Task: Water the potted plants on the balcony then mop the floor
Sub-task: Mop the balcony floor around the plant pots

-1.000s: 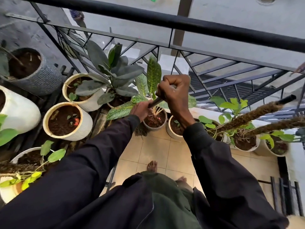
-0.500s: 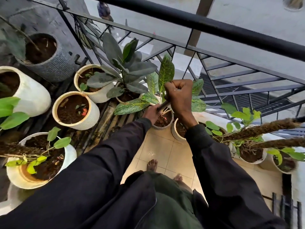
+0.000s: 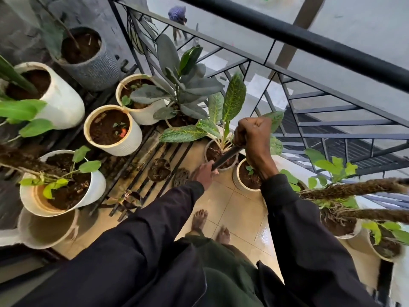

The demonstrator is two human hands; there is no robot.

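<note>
1. Sleeves (image 3: 137, 235): black.
2. Handle (image 3: 225, 157): black.
3. Railing (image 3: 309, 38): black.
4. Tiles (image 3: 234, 209): beige.
5. Ribbed pot (image 3: 124, 145): white, cream rim.
6. Textured pot (image 3: 97, 69): grey.
7. Speckled leaf (image 3: 233, 96): green, yellow-flecked.

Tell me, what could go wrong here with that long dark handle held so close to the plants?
The right hand and left hand both grip the dark handle, which crosses over the pot of the speckled-leaf plant; a push might snap its leaves or tip the pot. The bare feet stand on tiles with a wet sheen, so slipping seems possible.
</note>
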